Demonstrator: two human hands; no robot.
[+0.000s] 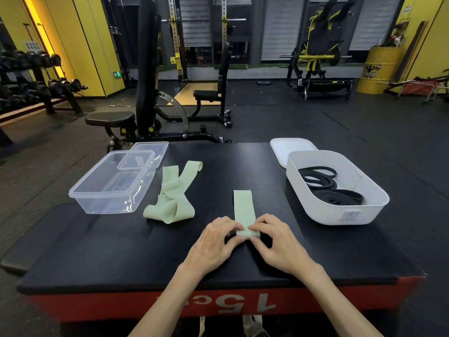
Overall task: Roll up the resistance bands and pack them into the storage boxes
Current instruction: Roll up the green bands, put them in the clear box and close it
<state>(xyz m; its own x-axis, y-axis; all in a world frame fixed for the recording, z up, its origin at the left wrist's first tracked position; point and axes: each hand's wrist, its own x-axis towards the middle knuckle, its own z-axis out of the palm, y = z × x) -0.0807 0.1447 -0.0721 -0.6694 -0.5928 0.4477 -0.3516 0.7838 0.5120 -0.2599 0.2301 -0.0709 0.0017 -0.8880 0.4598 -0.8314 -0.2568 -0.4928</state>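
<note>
Black padding covers the worktop (121, 259); gym floor mats lie beyond. Left hand (213, 242) and right hand (279, 242) pinch the rolled near end of a green band (244, 210). Clear box (109, 188) far left of them, white box (340, 207) right.

Black-topped plyo box (116, 261) with a red side marked "15", upright black bench (145, 69) just behind it, dumbbell rack (36, 79) far left, power rack (176, 40) and seat (220, 91) at back, yellow machine (318, 53), yellow barrel (379, 71), plate (263, 83) on the floor, green exit sign (117, 74)
</note>
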